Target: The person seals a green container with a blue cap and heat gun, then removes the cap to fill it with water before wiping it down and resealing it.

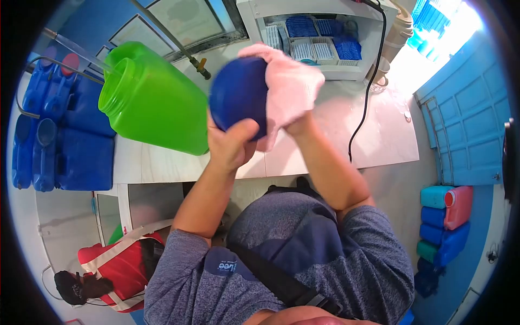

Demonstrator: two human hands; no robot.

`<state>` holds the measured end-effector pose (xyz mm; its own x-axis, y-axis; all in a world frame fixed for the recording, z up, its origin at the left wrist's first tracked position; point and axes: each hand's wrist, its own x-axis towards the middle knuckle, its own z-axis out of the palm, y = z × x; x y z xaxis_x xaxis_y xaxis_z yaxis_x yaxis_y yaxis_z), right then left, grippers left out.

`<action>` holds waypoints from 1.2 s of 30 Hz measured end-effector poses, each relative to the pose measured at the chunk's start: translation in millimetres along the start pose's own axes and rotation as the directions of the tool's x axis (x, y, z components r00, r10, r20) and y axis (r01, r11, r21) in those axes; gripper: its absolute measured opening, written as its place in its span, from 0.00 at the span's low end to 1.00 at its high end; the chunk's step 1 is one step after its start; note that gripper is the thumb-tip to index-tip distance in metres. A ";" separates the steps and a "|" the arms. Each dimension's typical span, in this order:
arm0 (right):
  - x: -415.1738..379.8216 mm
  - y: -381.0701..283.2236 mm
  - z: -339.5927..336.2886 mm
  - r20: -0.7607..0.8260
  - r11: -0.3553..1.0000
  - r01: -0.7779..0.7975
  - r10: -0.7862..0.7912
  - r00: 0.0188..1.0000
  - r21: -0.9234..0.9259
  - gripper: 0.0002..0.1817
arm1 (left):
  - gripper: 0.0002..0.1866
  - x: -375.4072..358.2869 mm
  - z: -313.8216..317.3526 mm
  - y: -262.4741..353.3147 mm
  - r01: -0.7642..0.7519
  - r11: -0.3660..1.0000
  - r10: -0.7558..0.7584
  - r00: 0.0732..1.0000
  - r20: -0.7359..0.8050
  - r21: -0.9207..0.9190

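My left hand [234,142] grips a round dark-blue lid [236,92] from below, its thumb lying across the near edge. The lid is raised over the counter and slightly blurred. A pink cloth [292,86] is draped over my right hand [299,124] and presses against the lid's right side. Most of the right hand's fingers are hidden by the cloth. Just left of the lid, a bright green jerrycan [162,103] leans on the counter with its uncapped mouth facing left.
Blue jerrycans [84,146] stand at the left. A small tap [201,67] is above the white counter [346,143]. A shelf [325,69] holds baskets of blue and white packs. A black cable [369,86] crosses the counter. Stacked containers [433,216] stand at right; a red bag [116,265] is lower left.
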<state>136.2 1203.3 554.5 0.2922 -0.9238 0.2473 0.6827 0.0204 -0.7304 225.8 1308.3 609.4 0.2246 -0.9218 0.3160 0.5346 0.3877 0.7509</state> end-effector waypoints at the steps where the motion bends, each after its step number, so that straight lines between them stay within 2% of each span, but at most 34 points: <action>1: -14.8 11.9 12.9 -0.056 0.999 0.028 -0.030 0.998 -0.038 0.17 | 0.38 10.2 12.0 5.7 0.010 0.991 -0.007 1.000 0.027 -0.130; 3: -37.3 26.0 40.1 -0.163 0.987 0.115 -0.133 0.978 -0.115 0.16 | 0.37 18.3 11.6 3.5 0.017 0.993 -0.014 1.000 0.025 -0.117; 5: -39.7 15.7 41.7 -0.183 0.978 0.144 -0.171 0.968 -0.151 0.15 | 0.37 20.8 6.7 4.3 0.019 0.995 -0.018 1.000 0.011 -0.096; 6: -30.9 -0.3 34.5 -0.158 0.969 0.153 -0.185 0.970 -0.196 0.15 | 0.34 16.0 -3.0 -1.4 -0.038 0.999 0.038 0.999 0.013 0.020; 8: -9.8 -33.6 18.1 -0.046 0.905 0.163 -0.196 0.979 -0.394 0.15 | 0.30 -1.7 -5.0 6.3 0.128 0.991 -0.129 0.992 0.009 0.047; 9: -0.5 -50.4 10.3 0.074 0.806 0.193 -0.183 0.980 -0.560 0.14 | 0.28 -10.4 -20.0 8.2 0.185 0.935 -0.211 0.976 0.055 0.301; 10: 6.4 -67.4 6.3 0.241 0.630 0.268 -0.130 0.962 -0.729 0.14 | 0.27 -17.3 -34.8 8.9 0.220 0.815 -0.307 0.948 0.077 0.537; 11: 8.3 -78.0 10.4 0.403 0.390 0.382 -0.030 0.915 -0.838 0.14 | 0.27 -18.6 -25.5 9.5 0.219 0.868 -0.330 0.925 0.188 0.446; 12: 6.9 -82.9 19.6 0.517 0.144 0.501 0.103 0.850 -0.853 0.14 | 0.27 -14.5 -25.4 17.9 0.225 0.867 -0.334 0.925 0.183 0.444; 13: 1.1 -82.0 31.5 0.578 -0.067 0.605 0.233 0.782 -0.793 0.13 | 0.27 -5.1 -29.6 28.1 0.283 0.651 -0.536 0.828 0.163 0.705; 14: -7.0 -85.2 45.2 0.605 -0.185 0.679 0.334 0.723 -0.710 0.13 | 0.27 -0.7 -31.4 20.0 0.098 0.660 -0.454 0.842 0.291 0.745; 16: -23.0 -87.4 61.5 0.607 -0.173 0.694 0.370 0.703 -0.699 0.08 | 0.28 7.8 -35.1 3.7 -0.283 0.615 -0.257 0.810 0.526 0.736; 17: -20.2 -52.7 33.9 0.728 0.021 0.728 0.011 0.685 -0.685 0.08 | 0.32 9.0 -41.5 6.9 -0.237 0.574 -0.324 0.813 0.483 0.784; 18: -20.1 -56.3 36.4 0.723 0.021 0.723 0.014 0.691 -0.691 0.08 | 0.36 9.0 -49.3 11.9 -0.191 0.527 -0.391 0.810 0.436 0.828; 19: -17.5 -65.7 41.8 0.643 0.196 0.646 -0.090 0.761 -0.738 0.08 | 0.36 6.6 -47.4 15.3 -0.190 0.532 -0.395 0.806 0.440 0.825; 20: -14.8 -73.3 44.9 0.536 0.369 0.560 -0.175 0.826 -0.742 0.09 | 0.39 1.0 -41.2 20.2 0.108 0.647 -0.412 0.882 0.227 0.754; 21: -12.9 -74.4 41.1 0.583 0.342 0.600 -0.162 0.796 -0.724 0.14 | 0.41 -2.0 -38.1 22.5 0.375 0.723 -0.466 0.885 0.010 0.580; 22: -11.0 -75.5 37.4 0.628 0.316 0.639 -0.149 0.764 -0.702 0.19 | 0.41 -3.1 -44.1 18.4 0.245 0.881 -0.295 0.953 0.064 0.404; 23: -17.8 -63.3 36.1 0.460 0.285 0.487 -0.160 0.874 -0.826 0.38 | 0.39 -1.7 -43.5 20.1 0.210 0.950 -0.216 0.976 0.001 0.232; 24: -25.2 -49.2 31.8 0.274 0.256 0.316 -0.185 0.944 -0.914 0.57 | 0.38 2.7 -40.7 24.1 0.151 0.987 -0.147 0.987 -0.072 0.058; 25: -32.8 -36.7 27.2 0.183 0.288 0.237 -0.200 0.963 -0.928 0.56 | 0.37 7.0 -48.9 22.1 0.106 0.990 -0.115 0.988 -0.102 -0.096; 26: -37.2 -32.2 23.2 0.174 0.331 0.229 -0.186 0.967 -0.915 0.55 | 0.36 11.6 -61.2 18.2 0.050 0.967 -0.086 0.987 -0.134 -0.251; 27: -39.1 -34.2 18.8 0.200 0.369 0.245 -0.155 0.967 -0.897 0.55 | 0.31 12.3 -71.6 18.9 0.094 0.917 -0.144 0.985 -0.100 -0.388; 28: -36.7 -42.4 14.6 0.237 0.396 0.269 -0.129 0.963 -0.878 0.54 | 0.31 11.1 -87.9 16.0 0.097 0.911 -0.140 0.987 -0.079 -0.400; 30: -18.4 -74.0 13.7 0.298 0.381 0.339 -0.165 0.940 -0.860 0.53 | 0.30 7.4 -121.7 0.0 0.200 0.925 -0.296 0.913 -0.280 -0.324; 32: 17.9 -125.1 15.7 0.344 0.315 0.408 -0.240 0.908 -0.857 0.52 | 0.28 -5.1 -139.5 -26.2 0.280 0.909 -0.383 0.854 -0.352 -0.309; 34: 57.6 -184.7 20.1 0.367 0.222 0.445 -0.318 0.874 -0.868 0.50 | 0.27 -16.0 -140.9 -44.3 0.343 0.883 -0.444 0.832 -0.332 -0.320; 36: 86.8 -233.0 23.8 0.385 0.100 0.456 -0.395 0.834 -0.884 0.49 | 0.26 -24.1 -135.4 -57.0 0.485 0.811 -0.573 0.773 -0.272 -0.328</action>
<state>18.4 1127.4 761.3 0.2322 -0.6312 0.7400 -0.3904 -0.7574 -0.5235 300.2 1308.4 480.5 0.0893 -0.9349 -0.3436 0.8093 -0.1330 0.5722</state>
